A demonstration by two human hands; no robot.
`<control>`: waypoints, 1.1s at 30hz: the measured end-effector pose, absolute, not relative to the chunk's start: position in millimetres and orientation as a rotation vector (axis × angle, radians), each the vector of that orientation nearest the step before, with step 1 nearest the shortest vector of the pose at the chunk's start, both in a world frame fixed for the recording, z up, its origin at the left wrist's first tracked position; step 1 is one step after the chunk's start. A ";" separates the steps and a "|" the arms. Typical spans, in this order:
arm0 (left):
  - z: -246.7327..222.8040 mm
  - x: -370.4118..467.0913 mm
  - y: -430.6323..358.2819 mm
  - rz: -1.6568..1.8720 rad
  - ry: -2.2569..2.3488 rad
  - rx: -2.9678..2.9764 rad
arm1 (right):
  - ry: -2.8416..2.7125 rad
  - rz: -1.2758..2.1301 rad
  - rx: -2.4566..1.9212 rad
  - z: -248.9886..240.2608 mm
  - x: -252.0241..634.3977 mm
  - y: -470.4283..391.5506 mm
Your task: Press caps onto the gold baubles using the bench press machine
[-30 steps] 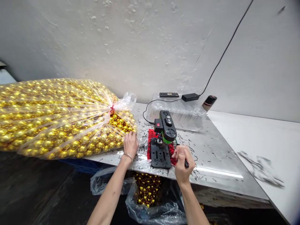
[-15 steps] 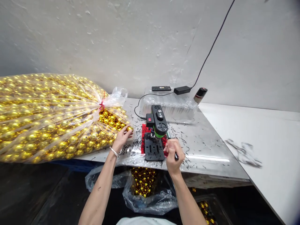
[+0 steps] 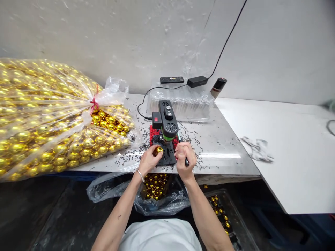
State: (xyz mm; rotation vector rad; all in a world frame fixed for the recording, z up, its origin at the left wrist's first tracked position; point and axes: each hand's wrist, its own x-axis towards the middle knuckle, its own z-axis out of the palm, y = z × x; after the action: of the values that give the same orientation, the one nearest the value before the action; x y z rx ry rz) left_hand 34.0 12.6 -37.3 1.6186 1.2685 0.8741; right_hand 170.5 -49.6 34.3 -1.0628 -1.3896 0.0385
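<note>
Pinched in the fingertips of my left hand (image 3: 149, 161) is a shiny gold ball (image 3: 158, 150), held over the dark slotted base plate (image 3: 166, 161) of a small black drill press (image 3: 169, 120). A dark mark shows on the ball's face. My right hand (image 3: 185, 157) is wrapped round the black-gripped lever (image 3: 186, 161) at the machine's right side. The tool tip under the green-ringed head is hard to make out. A red mat (image 3: 154, 130) lies under the machine.
A tied clear bag of gold balls (image 3: 52, 132) fills the left. Black shavings litter the metal tabletop (image 3: 222, 143). Behind are a clear plastic tray (image 3: 183, 104), a power adapter (image 3: 197, 81) and a can (image 3: 218, 87). Gloves (image 3: 258, 149) lie right; an open bag (image 3: 157, 205) hangs below.
My left hand has moved right from the bag's opening to the drill press with a gold ball. My right hand stays on the lever. The view has shifted slightly.
</note>
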 end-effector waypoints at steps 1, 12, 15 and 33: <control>-36.3 35.2 13.4 0.859 1.284 1.760 | -1.390 0.033 -1.059 34.1 170.8 -49.6; -50.6 44.9 18.5 0.896 1.250 2.248 | -1.423 0.001 -1.015 31.8 172.2 -49.1; -56.1 46.8 14.0 0.942 1.335 2.259 | -1.423 0.018 -1.001 27.8 173.3 -50.0; -61.7 48.2 13.1 0.981 1.341 2.226 | -1.607 -0.211 -0.861 -22.7 184.2 -31.1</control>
State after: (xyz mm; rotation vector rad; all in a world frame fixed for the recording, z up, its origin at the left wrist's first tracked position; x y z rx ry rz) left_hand 48.2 13.1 -61.7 2.2256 1.3408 0.9807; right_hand 184.2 -31.1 -22.7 -0.8609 -1.6068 -0.2109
